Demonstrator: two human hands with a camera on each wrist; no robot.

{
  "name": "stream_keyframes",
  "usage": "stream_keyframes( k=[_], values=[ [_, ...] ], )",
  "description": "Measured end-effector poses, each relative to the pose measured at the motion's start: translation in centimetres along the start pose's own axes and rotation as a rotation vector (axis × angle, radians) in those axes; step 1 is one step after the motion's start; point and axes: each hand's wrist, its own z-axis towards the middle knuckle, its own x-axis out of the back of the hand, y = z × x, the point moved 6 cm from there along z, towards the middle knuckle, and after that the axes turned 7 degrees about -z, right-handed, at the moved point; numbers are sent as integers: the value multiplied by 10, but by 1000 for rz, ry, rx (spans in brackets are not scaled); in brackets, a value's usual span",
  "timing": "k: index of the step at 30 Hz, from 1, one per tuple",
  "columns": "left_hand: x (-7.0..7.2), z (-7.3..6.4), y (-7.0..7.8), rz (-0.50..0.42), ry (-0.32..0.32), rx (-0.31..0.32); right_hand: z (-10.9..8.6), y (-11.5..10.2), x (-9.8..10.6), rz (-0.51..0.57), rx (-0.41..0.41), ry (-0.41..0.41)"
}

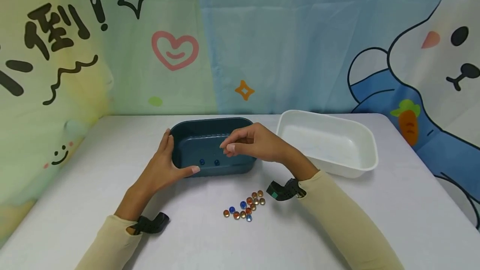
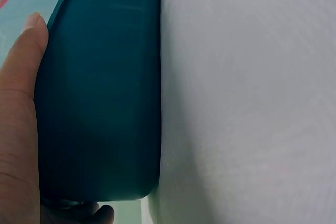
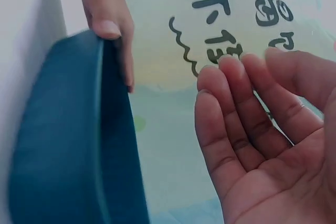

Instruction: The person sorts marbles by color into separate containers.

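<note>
A dark teal tray [image 1: 211, 171] stands on the table, with two dark blue marbles on its floor, one [image 1: 202, 162] left of the other [image 1: 216, 162]. My left hand [image 1: 165, 168] grips the tray's left end, thumb along the front rim and fingers round the far side. The left wrist view shows the thumb [image 2: 21, 72] against the tray's wall. Above the tray's right half hovers my right hand [image 1: 251, 141], its fingers loosely bent. In the right wrist view the palm [image 3: 273, 192] faces the camera and nothing shows between the fingers.
Several amber, orange and blue marbles [image 1: 243, 205] lie loose on the white table [image 1: 195, 232] in front of the tray. A white tray [image 1: 348, 169] stands at the right, close to the teal one. Behind the table hangs a printed curtain [image 1: 285, 53].
</note>
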Motion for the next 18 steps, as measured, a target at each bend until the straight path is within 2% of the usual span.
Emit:
stream_keyframes(
  k=[6, 11, 18],
  values=[
    [-1, -2, 0, 3, 0, -13, -11, 4, -19, 54, 8, -99],
    [0, -2, 0, 9, 6, -17, -21, 5, -34, 34, 30, -195],
    [0, 0, 1, 15, 8, -13, -36, 12, -47, -15, -1, -264]
  ],
)
